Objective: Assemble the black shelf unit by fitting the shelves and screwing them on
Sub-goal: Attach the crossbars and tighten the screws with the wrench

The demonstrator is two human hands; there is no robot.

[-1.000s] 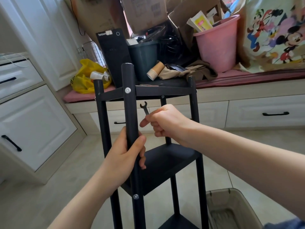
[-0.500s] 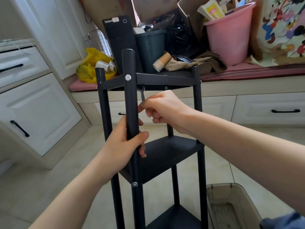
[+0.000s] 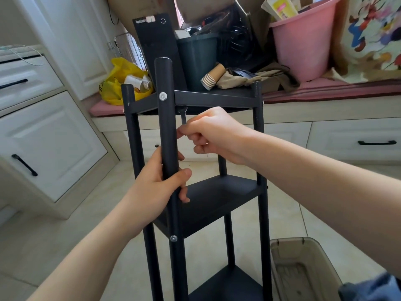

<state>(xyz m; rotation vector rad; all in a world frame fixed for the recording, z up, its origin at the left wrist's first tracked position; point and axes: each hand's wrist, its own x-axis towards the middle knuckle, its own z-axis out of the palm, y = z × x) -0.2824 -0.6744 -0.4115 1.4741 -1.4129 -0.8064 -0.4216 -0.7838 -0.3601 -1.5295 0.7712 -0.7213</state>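
Gripping the near post (image 3: 166, 127) of the black shelf unit (image 3: 217, 198) mid-frame with my left hand (image 3: 156, 187), I pinch a wrench (image 3: 183, 116) under its top shelf (image 3: 217, 97) with my right hand (image 3: 214, 135), while a pink bucket (image 3: 303, 44) upper right holds papers (image 3: 280, 7).

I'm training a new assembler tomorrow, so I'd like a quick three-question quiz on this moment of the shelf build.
1. True or false: the left hand has its grip around the front post.
2. What does the right hand hold? A) a hammer B) a wrench C) a paintbrush
3. How many silver screw heads show on the front post?

Key: 1 true; 2 B; 3 two.
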